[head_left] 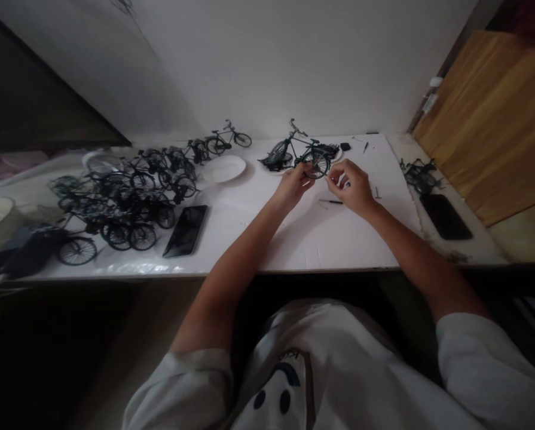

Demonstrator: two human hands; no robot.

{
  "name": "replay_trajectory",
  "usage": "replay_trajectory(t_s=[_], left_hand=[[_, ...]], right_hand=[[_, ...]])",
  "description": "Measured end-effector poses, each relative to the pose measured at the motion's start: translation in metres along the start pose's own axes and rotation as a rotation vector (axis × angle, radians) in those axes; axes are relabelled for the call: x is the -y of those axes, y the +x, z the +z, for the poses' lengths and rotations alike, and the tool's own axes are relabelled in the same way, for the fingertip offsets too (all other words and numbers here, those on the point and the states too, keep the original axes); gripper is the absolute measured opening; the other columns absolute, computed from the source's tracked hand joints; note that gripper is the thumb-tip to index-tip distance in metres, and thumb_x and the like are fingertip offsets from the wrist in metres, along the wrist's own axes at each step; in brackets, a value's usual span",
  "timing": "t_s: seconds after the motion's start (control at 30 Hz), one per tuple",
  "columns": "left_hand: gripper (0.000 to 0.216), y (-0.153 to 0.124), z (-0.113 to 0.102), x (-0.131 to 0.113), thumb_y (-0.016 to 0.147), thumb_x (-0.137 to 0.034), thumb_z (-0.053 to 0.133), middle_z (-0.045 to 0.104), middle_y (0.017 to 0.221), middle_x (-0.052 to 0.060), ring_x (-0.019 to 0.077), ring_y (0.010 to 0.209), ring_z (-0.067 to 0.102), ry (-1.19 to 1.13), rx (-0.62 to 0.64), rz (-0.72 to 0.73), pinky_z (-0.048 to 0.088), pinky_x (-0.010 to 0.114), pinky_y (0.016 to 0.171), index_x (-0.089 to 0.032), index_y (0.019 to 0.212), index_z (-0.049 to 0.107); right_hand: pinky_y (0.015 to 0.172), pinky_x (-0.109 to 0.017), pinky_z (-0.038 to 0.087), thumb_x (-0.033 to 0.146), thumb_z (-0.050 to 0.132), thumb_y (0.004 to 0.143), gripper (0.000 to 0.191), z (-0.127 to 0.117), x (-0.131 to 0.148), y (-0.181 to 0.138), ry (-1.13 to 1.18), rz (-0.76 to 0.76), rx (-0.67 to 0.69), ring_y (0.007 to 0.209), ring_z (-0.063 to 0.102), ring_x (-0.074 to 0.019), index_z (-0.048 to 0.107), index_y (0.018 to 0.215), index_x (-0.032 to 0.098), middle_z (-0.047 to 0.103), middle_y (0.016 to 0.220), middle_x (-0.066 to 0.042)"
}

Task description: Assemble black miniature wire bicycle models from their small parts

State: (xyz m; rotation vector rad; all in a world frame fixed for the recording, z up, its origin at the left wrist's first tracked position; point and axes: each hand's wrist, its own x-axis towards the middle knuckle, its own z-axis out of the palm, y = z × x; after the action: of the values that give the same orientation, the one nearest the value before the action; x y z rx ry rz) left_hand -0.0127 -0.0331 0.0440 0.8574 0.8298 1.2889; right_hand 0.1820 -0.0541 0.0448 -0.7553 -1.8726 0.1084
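Note:
A small dark green model bicycle (299, 149) is held up above the white table by my left hand (293, 184), whose fingers pinch it low near the spoked wheel on its right. My right hand (351, 184) is beside that same wheel, with thumb and fingertips pressed together. Whatever those fingertips hold, if anything, is too small to make out. Behind the bicycle lies a dish (338, 156) with dark parts heaped on it. Below my right hand a thin black-handled tool (330, 202) rests on the table.
Many model bicycles (128, 203) crowd the table's left side. A white plate (225, 169) and a black phone (185, 231) lie nearer the middle. To the right are another dark phone (446, 216), more dark bicycle parts (422, 174) and a wooden board (491, 131).

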Motion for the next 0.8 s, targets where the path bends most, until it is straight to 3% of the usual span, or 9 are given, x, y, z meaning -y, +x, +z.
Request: replay_trajectory(t_s=[0.23,0.43,0.67,0.8], left_hand=[[0.012,-0.0007,-0.0002,0.0008,0.086,-0.03,0.076,0.074,0.091,0.003,0.0143,0.089,0.067,-0.017,0.026,0.005,0.053,0.03,0.092,-0.022,0.087,0.067],[0.022,-0.0022,0.001,-0.0001,0.087,-0.041,0.079,0.076,0.097,0.005,0.017,0.099,0.071,0.071,0.03,0.028,0.054,0.032,0.096,-0.022,0.088,0.067],[0.024,-0.0021,-0.0003,0.0003,0.085,-0.042,0.082,0.077,0.094,0.004,0.0165,0.097,0.071,0.082,0.033,0.036,0.054,0.032,0.095,-0.021,0.085,0.07],[0.029,-0.0007,-0.0027,0.0026,0.082,-0.044,0.086,0.076,0.09,0.003,0.0158,0.092,0.07,0.098,0.049,0.059,0.053,0.033,0.097,-0.021,0.082,0.07]], right_hand=[[0.061,-0.03,0.057,0.035,0.07,0.098,0.013,-0.0005,0.0059,-0.0003,-0.017,0.06,0.004,0.071,0.064,-0.0153,0.062,0.096,0.026,0.069,0.09,-0.002],[0.061,-0.031,0.057,0.037,0.07,0.098,0.014,-0.0013,0.0054,-0.0002,-0.024,0.083,0.003,0.071,0.065,-0.0158,0.062,0.096,0.026,0.07,0.09,-0.002],[0.059,-0.03,0.053,0.031,0.071,0.094,0.01,-0.002,0.0059,0.0006,0.045,0.049,-0.015,0.068,0.065,-0.0144,0.065,0.094,0.024,0.072,0.09,-0.002],[0.06,-0.03,0.054,0.035,0.075,0.093,0.014,-0.0013,0.0053,0.0004,0.042,0.11,0.012,0.069,0.067,-0.0154,0.068,0.094,0.023,0.075,0.091,-0.004]])
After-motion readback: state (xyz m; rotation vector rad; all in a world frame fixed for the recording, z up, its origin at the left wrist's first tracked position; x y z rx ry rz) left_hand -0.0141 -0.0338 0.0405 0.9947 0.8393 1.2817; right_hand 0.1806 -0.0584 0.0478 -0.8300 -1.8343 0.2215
